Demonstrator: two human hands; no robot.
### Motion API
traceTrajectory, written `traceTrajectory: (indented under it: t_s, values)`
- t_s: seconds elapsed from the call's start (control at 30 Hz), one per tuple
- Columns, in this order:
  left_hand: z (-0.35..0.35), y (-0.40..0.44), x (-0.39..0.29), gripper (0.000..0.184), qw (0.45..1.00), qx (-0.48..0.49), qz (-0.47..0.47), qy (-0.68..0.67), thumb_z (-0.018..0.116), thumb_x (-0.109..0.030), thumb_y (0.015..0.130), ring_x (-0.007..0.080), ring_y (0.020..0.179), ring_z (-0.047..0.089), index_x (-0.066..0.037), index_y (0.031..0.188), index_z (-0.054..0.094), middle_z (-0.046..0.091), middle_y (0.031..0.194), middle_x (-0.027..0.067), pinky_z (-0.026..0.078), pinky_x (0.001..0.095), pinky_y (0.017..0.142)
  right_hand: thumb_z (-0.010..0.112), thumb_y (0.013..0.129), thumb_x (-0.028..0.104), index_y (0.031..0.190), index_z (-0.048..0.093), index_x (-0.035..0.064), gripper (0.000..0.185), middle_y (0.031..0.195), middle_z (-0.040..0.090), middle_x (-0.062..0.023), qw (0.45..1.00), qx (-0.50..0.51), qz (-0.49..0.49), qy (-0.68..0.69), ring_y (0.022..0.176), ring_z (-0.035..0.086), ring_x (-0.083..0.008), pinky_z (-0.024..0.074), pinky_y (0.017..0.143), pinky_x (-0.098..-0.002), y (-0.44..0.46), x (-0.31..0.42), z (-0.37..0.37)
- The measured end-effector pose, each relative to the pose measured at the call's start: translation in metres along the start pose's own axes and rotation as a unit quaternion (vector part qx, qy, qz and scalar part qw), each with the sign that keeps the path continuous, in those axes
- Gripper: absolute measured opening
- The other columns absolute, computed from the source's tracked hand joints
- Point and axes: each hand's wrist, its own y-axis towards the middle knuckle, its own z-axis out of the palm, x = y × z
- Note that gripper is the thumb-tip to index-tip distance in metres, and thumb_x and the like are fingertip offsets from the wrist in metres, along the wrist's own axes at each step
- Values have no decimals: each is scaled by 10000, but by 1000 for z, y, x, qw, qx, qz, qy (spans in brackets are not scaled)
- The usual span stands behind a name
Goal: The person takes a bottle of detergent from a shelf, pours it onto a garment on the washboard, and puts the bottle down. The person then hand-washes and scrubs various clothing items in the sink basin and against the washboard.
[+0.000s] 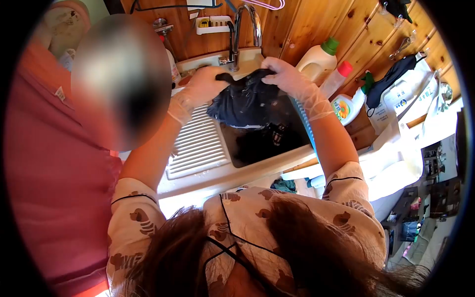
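A wet black garment (245, 106) hangs over the laundry sink (231, 178), stretched between my two hands. My left hand (204, 85), in a thin clear glove, is closed on its left upper edge. On the other side my right hand (286, 79), gloved the same way, pinches the right upper edge. Beneath, more dark cloth (260, 146) with a pale patterned patch lies in the basin's dark water. The ribbed washboard (195, 143) of the sink is to the left of the basin. Folds hide some of my fingertips.
A chrome faucet (236, 39) rises behind the basin, near a white soap holder (213, 24). Along the right stand a green-capped jug (316, 59), a red-capped bottle (336, 79) and a white spray bottle (349, 106). A person in a red top (59, 188) is close on the left.
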Motion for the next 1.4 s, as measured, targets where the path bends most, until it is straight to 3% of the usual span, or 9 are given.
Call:
traceTrajectory:
  t_s: [0.27,0.4,0.63,0.77,0.93,1.13,1.2,1.27,1.4]
  values:
    - [15,-2,-9,382,850,18,-40,-524,614,-130,865,212,927,608,-4,1208,504,612,1030,120,511,360,835,810,709,185,1201,533,2,593,1038,632,-101,995,-24,40,-93,949,594,-189,461,856,-292,10,46,55]
    - [0,-23,12,470,888,-141,-78,-431,537,-339,939,246,1090,557,-20,1275,458,579,1148,138,470,409,912,744,760,100,1108,593,-19,397,907,663,-87,999,-38,17,12,833,616,-153,488,783,-282,24,34,65]
    - [78,-19,76,609,854,81,10,-514,646,-512,827,151,969,574,-27,1186,568,624,1097,68,442,304,872,675,778,-1,1012,631,-6,238,873,673,-82,968,-71,70,230,793,648,-174,512,737,-288,63,57,37]
    - [112,-20,104,703,802,149,-29,-578,625,-573,795,271,1021,582,-34,1234,523,615,1125,105,448,451,918,658,783,-13,1035,619,-12,255,868,668,-87,939,-111,58,320,781,642,-178,511,710,-282,68,70,34]
    - [132,-31,74,845,536,95,-110,-832,458,-740,754,366,1109,555,-67,1263,494,607,1151,135,419,652,914,627,806,63,1061,589,13,262,901,653,-144,973,-200,22,115,826,632,-246,495,777,-341,46,15,87]
    - [139,-22,83,518,474,-15,-143,-869,547,-519,863,289,1135,526,-103,1171,560,590,1148,99,426,523,981,543,725,-22,1036,589,93,335,1057,600,-168,919,-151,-237,-277,1087,534,-354,316,1026,-506,-46,-17,160]
    - [138,-22,82,343,510,-23,-211,-833,612,-354,871,258,1040,577,-91,1090,594,632,1035,86,461,497,940,553,774,5,1065,586,67,300,1093,598,-175,963,-99,-151,-201,1153,506,-356,224,1065,-552,-64,-17,151]
    - [128,-29,60,250,549,-52,-288,-783,646,-208,845,240,952,603,-58,1039,596,641,962,90,497,469,883,554,897,91,1095,560,35,206,1091,625,-117,967,-148,-85,187,1104,571,-259,431,944,-396,-61,-42,141]
    - [141,-17,51,223,315,-19,-251,-915,607,-81,824,220,776,590,26,1017,577,606,833,106,537,371,727,510,949,322,1175,536,33,368,1041,612,-81,727,-237,53,642,1001,595,-243,490,875,-339,-47,-55,133]
